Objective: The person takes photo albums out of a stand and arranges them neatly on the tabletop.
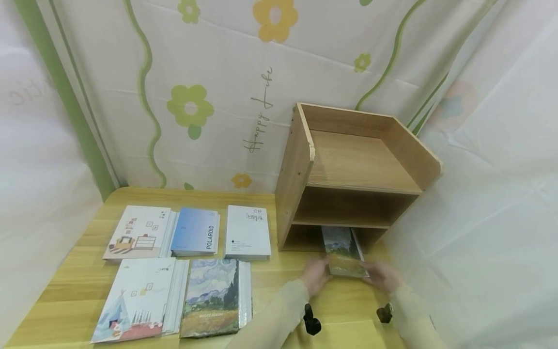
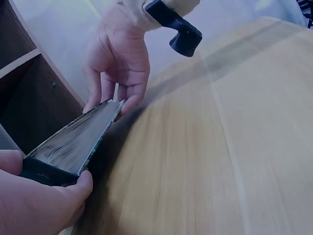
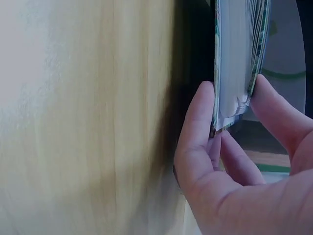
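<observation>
A photo album [image 1: 344, 254] with a painted landscape cover lies partly inside the bottom compartment of a wooden shelf [image 1: 289, 194], its near end sticking out. The left hand [image 1: 317, 275] pinches the album's near left corner; in the left wrist view that hand [image 2: 44, 196] has its thumb and a finger on the spine end. At the near right corner the right hand [image 1: 383, 275] grips the album. The right wrist view shows the thumb and fingers of this hand [image 3: 234, 166] on opposite covers, with the page edges [image 3: 234, 63] between them.
On the table's left lie a white album [image 1: 139, 232], a blue POLAROID album [image 1: 195, 231], another white album [image 1: 247, 232], a tent-picture album [image 1: 135, 300] and a landscape photo album [image 1: 211, 300]. A curtain [image 1: 218, 63] hangs behind the wooden table [image 1: 279, 286].
</observation>
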Tool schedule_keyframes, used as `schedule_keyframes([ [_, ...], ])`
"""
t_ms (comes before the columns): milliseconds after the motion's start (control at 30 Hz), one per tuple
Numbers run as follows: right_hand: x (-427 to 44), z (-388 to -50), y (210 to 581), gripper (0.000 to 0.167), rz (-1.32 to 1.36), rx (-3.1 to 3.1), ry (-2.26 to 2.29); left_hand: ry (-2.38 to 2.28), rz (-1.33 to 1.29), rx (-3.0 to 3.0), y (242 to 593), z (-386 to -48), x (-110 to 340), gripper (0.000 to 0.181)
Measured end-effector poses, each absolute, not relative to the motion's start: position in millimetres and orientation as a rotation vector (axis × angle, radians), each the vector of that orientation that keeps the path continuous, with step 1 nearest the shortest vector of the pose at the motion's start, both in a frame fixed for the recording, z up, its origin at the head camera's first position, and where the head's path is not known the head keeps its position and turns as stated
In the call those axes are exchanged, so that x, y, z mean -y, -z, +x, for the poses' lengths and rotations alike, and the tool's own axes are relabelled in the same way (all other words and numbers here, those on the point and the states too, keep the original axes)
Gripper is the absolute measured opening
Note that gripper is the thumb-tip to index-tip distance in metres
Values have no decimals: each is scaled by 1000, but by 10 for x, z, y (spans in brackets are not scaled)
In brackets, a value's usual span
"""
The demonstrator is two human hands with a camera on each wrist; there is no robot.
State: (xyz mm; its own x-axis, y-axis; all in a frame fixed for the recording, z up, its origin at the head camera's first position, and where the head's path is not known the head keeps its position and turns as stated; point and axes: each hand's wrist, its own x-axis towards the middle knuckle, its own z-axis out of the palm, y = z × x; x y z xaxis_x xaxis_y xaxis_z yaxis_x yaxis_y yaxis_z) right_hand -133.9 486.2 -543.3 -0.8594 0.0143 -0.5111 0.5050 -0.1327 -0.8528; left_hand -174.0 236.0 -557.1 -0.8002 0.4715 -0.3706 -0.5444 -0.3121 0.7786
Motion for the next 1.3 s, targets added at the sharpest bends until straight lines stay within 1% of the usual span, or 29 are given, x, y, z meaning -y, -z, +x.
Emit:
schedule_keyframes([
  [167,-4896,-1308,5400,25,473,-1716,2113,-2199,-187,-1176,5558,-1712,-2400,82],
  [267,-4880,-1283,5398,26,459,-1777,2105,-2211,-201,-1163,5549,-1691,-2406,84],
  [433,-4813,-1229,5430,12,634,-1956,2075,-2221,-200,-1128,5504,-1669,-2386,84],
  [567,-4777,-1222,5473,14,737,-1984,2098,-2222,-199,-1115,5466,-1665,-2371,83],
  [667,-4759,-1222,5477,12,784,-1978,2113,-2223,-208,-1100,5446,-1665,-2367,83],
  [733,-4746,-1214,5460,18,800,-2001,2086,-2221,-209,-1099,5430,-1660,-2365,83],
  [900,-4696,-1177,5377,54,836,-2149,1940,-2213,-210,-1107,5383,-1658,-2359,80],
  [933,-4689,-1175,5360,58,849,-2173,1921,-2213,-215,-1107,5374,-1661,-2358,80],
  [1000,-4684,-1179,5339,60,847,-2191,1904,-2214,-222,-1109,5362,-1666,-2357,80],
  [1167,-4686,-1191,5322,56,827,-2190,1900,-2207,-229,-1100,5357,-1679,-2359,79],
  [1300,-4704,-1180,5321,65,815,-2190,1874,-2204,-234,-1087,5352,-1674,-2357,79],
])
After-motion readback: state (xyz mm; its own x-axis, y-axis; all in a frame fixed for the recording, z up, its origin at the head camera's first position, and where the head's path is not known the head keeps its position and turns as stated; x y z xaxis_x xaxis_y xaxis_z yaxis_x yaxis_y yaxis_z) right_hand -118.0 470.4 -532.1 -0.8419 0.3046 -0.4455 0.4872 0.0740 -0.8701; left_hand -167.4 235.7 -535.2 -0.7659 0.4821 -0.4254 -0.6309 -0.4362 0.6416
